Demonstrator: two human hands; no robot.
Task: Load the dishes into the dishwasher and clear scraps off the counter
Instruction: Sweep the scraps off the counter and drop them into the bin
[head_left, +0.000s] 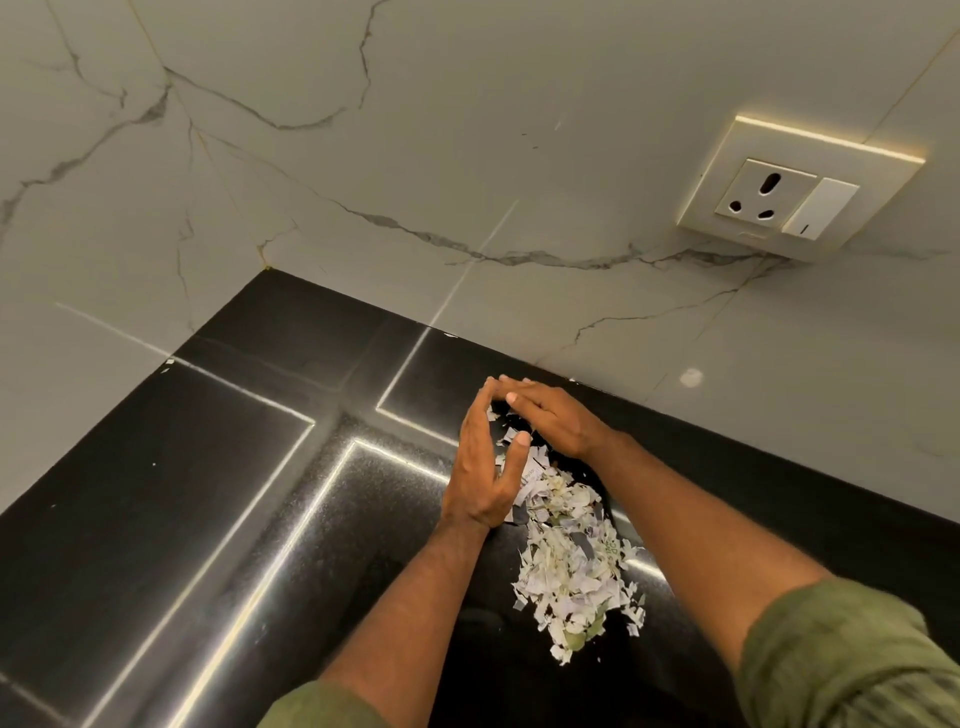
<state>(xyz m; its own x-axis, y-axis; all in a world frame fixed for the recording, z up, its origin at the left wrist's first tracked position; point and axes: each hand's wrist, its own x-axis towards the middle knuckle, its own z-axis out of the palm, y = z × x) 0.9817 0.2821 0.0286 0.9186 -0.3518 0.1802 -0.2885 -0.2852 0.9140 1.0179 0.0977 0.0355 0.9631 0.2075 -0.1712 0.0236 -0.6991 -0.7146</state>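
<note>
A heap of torn paper and leafy scraps (569, 564) lies on the black polished counter (156, 493), stretching from near the wall toward me. My left hand (480, 467) stands on its edge at the far left of the heap, fingers straight. My right hand (545, 415) lies flat-fingered across the far end, palm down. The fingertips of both hands meet near the wall, forming a wedge around the far scraps. Neither hand grips anything. No dishes or dishwasher are in view.
White marble-look wall tiles (467, 156) rise behind and to the left of the counter corner. A cream socket and switch plate (795, 192) sits on the wall at upper right. A few tiny white flecks (167, 364) lie along the counter's back edge.
</note>
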